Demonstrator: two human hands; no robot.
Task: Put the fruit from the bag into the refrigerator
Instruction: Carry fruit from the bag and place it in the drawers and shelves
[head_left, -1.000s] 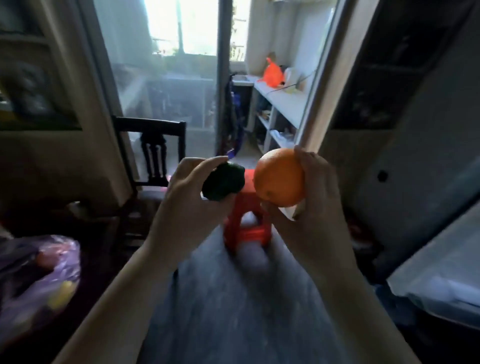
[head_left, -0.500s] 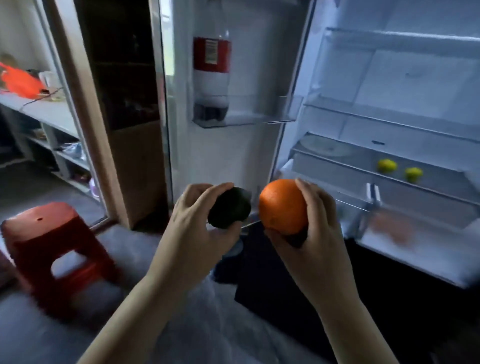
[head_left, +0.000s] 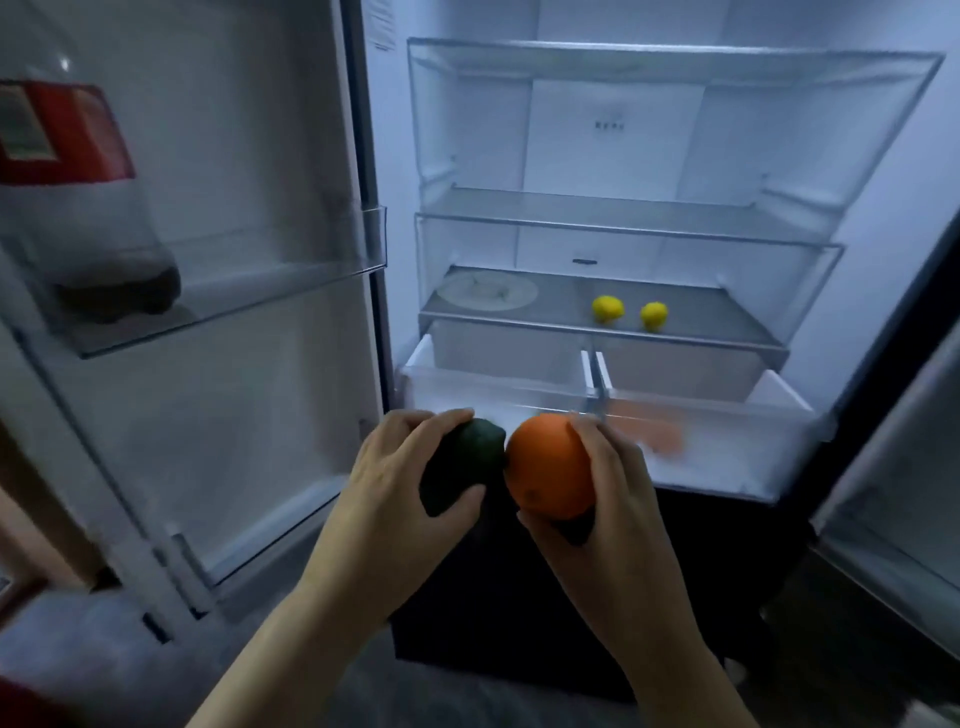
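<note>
My left hand grips a dark green fruit, likely an avocado. My right hand holds an orange. The two fruits touch each other, just in front of the open refrigerator and below its pulled-out crisper drawers. Two yellow lemons lie on the lowest glass shelf. An orange-pink blur shows through the right drawer's front. The bag is out of view.
The left fridge door stands open, with a large red-labelled bottle in its door bin. The right door's edge stands at the far right. A round white disc lies on the shelf's left side. The upper shelves hold nothing.
My view has swung right, from a doorway with a red stool to facing the open refrigerator squarely. Both hands kept their fruits and came closer to the drawers.
</note>
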